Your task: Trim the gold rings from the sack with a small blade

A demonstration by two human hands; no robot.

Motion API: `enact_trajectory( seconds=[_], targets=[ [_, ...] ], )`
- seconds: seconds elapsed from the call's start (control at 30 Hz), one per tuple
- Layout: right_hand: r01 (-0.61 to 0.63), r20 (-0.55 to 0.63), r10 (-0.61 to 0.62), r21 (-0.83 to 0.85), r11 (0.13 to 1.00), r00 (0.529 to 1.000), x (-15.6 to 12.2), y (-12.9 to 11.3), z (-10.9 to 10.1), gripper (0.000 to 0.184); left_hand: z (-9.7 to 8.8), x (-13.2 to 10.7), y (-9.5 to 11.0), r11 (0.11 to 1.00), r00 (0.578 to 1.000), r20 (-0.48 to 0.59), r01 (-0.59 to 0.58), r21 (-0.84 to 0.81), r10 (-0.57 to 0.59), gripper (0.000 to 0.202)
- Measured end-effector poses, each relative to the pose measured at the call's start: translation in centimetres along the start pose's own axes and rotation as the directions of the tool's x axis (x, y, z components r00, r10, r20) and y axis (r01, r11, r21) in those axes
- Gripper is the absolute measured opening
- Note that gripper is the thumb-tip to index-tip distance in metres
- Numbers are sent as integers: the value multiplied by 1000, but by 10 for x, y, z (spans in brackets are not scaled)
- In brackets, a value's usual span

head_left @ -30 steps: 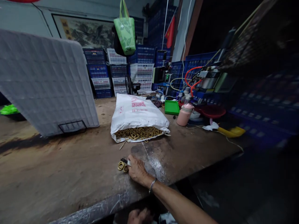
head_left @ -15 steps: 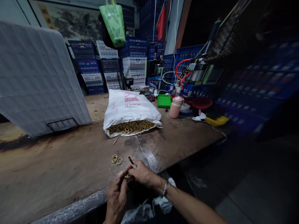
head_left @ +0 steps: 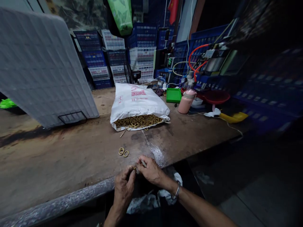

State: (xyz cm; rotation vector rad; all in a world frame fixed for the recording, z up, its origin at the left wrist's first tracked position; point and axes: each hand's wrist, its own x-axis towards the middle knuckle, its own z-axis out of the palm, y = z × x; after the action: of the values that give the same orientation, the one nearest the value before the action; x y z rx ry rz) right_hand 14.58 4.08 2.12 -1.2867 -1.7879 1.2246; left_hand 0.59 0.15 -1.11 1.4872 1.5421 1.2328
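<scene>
Entry: left hand [head_left: 124,188] and right hand [head_left: 149,170] meet at the workbench [head_left: 71,157] edge, fingers pinched shut on a small brass ring [head_left: 134,169]; the right also grips a thin metal tool [head_left: 143,163].

Risk: the ring, smooth and tiny, may slip off the edge into the dark below.

Nearby: two loose rings [head_left: 123,152], round, yellow metal; woven white sack [head_left: 138,105], mouth open, spilling rings; bench worn, scuffed wood.

My hands meet at the table [head_left: 71,164] edge, left hand [head_left: 124,186] just left of my right hand [head_left: 150,170]. Two loose rings [head_left: 123,152] lie between them and the sack [head_left: 137,102]; right of the sack stands a bottle [head_left: 186,101], left of it a leaning panel [head_left: 42,69]
</scene>
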Motion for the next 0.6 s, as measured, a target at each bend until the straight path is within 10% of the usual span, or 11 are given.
enact_trajectory(
  seconds=[0.17,0.33,0.6],
  targets=[
    [-41,4,41,10,999,999,5,7,5,17,0,-1,12,958,983,90,179,-225,-162,17],
    [-58,4,58,20,998,998,7,3,4,16,1,-1,18,775,863,269,503,-382,-427,27],
    [-23,54,21,43,999,998,8,3,6,18,1,-5,15,627,845,370,535,-567,-387,25]
  ],
)
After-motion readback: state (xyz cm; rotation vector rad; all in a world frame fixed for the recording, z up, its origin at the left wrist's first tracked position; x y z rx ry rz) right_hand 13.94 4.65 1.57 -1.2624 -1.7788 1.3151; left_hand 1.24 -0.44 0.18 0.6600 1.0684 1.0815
